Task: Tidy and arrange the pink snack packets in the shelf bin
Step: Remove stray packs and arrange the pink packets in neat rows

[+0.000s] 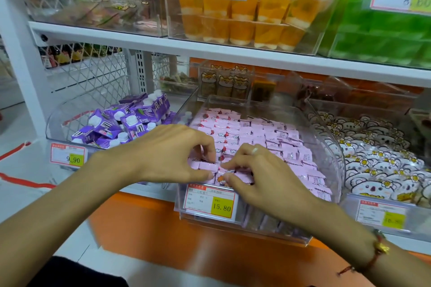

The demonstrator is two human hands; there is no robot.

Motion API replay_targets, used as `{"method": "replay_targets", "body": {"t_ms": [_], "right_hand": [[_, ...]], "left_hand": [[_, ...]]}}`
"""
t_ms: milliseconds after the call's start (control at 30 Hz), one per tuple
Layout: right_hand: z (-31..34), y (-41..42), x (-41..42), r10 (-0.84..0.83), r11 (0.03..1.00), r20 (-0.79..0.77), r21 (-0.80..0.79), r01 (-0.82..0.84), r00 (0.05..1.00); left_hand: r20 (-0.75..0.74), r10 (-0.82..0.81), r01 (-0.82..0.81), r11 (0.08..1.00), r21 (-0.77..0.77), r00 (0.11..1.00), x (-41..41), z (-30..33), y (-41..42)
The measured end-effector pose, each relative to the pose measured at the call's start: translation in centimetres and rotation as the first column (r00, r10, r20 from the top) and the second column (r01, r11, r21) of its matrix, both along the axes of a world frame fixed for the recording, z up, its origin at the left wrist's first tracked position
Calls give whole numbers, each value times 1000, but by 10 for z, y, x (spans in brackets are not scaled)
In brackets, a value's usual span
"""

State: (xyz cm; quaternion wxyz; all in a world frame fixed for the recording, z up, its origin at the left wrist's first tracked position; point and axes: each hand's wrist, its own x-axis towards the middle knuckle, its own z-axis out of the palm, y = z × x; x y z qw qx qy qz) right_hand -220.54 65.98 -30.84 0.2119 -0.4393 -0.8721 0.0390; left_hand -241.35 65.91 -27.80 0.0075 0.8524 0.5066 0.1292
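A clear plastic shelf bin [326, 128] holds several pink snack packets [261, 133] laid in rough rows. Both hands reach into its front left corner. My left hand [172, 151] has its fingers curled and pinches a pink packet [206, 166] between thumb and fingertips. My right hand [256, 175], with a ring on one finger, pinches a neighbouring packet [242, 173] at the front row. The two hands almost touch. Packets under the hands are hidden. A price tag reading 15.80 [211, 200] sits on the bin's front.
A bin of purple cartons [126, 123] stands to the left, a bin of white cartoon packets [377, 158] to the right. Orange jelly cups [245, 18] and green items [384, 30] fill the shelf above. An orange ledge [149, 228] runs below the bins.
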Motion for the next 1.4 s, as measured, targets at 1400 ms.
{"method": "replay_targets", "body": {"t_ms": [1400], "right_hand": [[-5,1,28,110,991,-407,-28,-133,907]], "left_hand": [[100,-75,83,993,-81,992,22,-19,5]]}}
